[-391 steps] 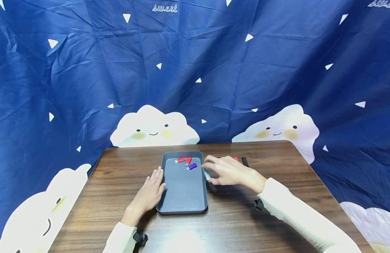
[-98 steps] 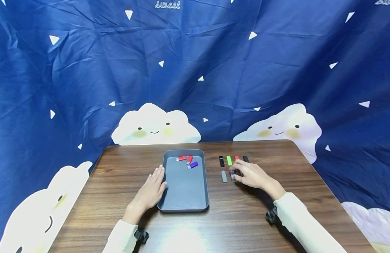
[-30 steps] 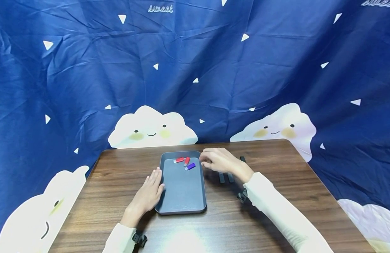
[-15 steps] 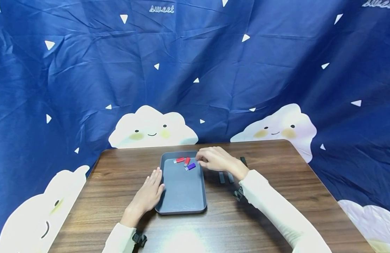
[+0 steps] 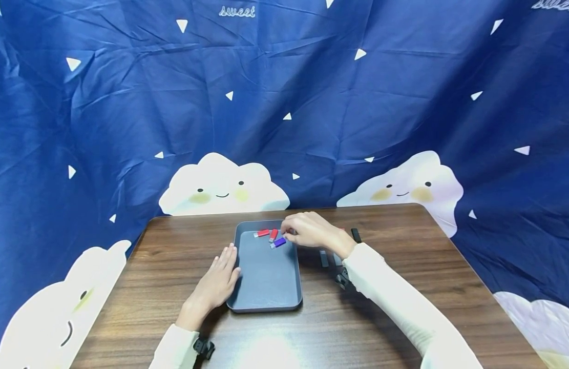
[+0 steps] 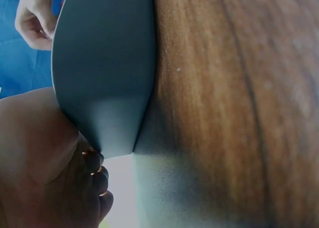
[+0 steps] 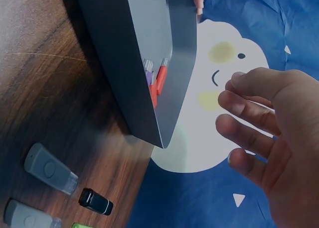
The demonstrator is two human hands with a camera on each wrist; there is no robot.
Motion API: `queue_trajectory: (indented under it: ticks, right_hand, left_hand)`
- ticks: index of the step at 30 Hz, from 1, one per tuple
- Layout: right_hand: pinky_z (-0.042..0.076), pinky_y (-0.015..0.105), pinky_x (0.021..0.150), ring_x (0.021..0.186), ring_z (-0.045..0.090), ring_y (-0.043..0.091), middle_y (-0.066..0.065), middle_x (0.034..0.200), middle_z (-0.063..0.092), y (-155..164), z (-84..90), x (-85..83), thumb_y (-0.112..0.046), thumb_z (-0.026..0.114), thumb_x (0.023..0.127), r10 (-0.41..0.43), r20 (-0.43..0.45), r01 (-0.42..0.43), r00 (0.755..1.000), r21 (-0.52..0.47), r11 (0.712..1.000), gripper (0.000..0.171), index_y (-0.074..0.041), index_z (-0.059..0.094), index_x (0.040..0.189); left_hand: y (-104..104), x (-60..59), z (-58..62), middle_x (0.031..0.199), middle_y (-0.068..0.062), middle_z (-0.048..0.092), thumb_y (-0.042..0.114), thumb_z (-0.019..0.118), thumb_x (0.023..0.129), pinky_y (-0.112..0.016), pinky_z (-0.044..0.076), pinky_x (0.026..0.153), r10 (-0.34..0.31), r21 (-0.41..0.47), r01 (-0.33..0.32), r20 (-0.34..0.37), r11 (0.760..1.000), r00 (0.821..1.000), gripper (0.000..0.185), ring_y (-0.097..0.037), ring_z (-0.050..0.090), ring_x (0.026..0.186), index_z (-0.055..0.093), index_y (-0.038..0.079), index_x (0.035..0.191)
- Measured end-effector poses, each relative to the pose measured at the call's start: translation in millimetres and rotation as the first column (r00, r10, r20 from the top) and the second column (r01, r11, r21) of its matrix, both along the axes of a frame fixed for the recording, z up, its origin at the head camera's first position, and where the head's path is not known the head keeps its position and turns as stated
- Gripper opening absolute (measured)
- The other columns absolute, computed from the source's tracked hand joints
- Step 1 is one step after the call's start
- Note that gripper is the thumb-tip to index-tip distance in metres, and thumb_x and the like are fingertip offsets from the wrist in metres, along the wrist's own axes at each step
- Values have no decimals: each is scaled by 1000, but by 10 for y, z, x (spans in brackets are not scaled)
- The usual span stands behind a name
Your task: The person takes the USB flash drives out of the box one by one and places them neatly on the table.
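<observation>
A grey tray (image 5: 266,287) lies on the wooden table (image 5: 173,266). At its far end are two red USB drives (image 5: 262,233) and a purple one (image 5: 278,242). My right hand (image 5: 290,231) hovers over the tray's far right corner, just beside the purple drive. In the right wrist view that hand (image 7: 249,123) has loosely curled fingers with nothing seen in them, and the tray (image 7: 149,49) and drives (image 7: 160,78) lie below. My left hand (image 5: 217,282) lies flat against the tray's left wall. The left wrist view shows its palm (image 6: 40,153) at the tray (image 6: 99,63).
Right of the tray, more drives lie on the table: a grey one (image 5: 323,258), a black one (image 5: 356,235), others hidden by my right arm. The right wrist view shows two grey drives (image 7: 50,168) and a black one (image 7: 95,201). A blue cloud-print curtain (image 5: 284,102) stands behind.
My right hand has moved left from the drives on the table to over the tray's far right corner. The left hand and the tray have stayed put.
</observation>
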State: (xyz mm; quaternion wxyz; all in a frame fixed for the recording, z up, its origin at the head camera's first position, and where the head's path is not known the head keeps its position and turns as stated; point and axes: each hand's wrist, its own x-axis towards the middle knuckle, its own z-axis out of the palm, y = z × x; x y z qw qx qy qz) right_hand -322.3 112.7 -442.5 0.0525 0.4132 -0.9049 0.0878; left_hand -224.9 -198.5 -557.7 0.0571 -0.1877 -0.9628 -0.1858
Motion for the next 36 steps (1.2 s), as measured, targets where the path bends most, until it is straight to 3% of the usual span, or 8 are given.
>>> queue_trajectory:
  ticks: [12,24,30,36]
  right_hand:
    - [52,29,68,78,60,7,-13,101,76,-146,19,-79,-25,70,100,-6,41,6,999,-8,1000,13,-24,81,106]
    - [60,38,79,87,67,10,-11,106,78,-262,-3,-162,-28,71,100,-24,51,24,998,-4,1000,13,-24,80,108]
    - [60,40,81,88,67,11,-11,106,78,-319,-26,-187,-26,72,100,-33,74,35,997,-15,999,14,-21,81,110]
    - [60,41,84,89,67,12,-9,106,78,-368,-15,-201,-26,73,100,-40,99,42,994,-16,999,16,-19,81,111]
  left_hand:
    - [25,39,84,172,-29,29,23,43,113,-67,28,128,-10,43,10,6,999,1000,61,-49,29,159,31,-11,162]
    - [19,51,118,171,-30,29,25,42,114,-68,28,127,-21,51,20,12,998,1000,62,-50,29,159,29,-10,163]
    - [-2,27,65,172,-29,27,25,42,114,-67,26,129,-18,65,16,17,998,1000,62,-48,27,160,29,-10,163]
    - [-5,-5,9,175,-23,25,27,43,115,-62,27,131,3,18,-3,15,1000,1000,62,-42,26,163,28,-6,165]
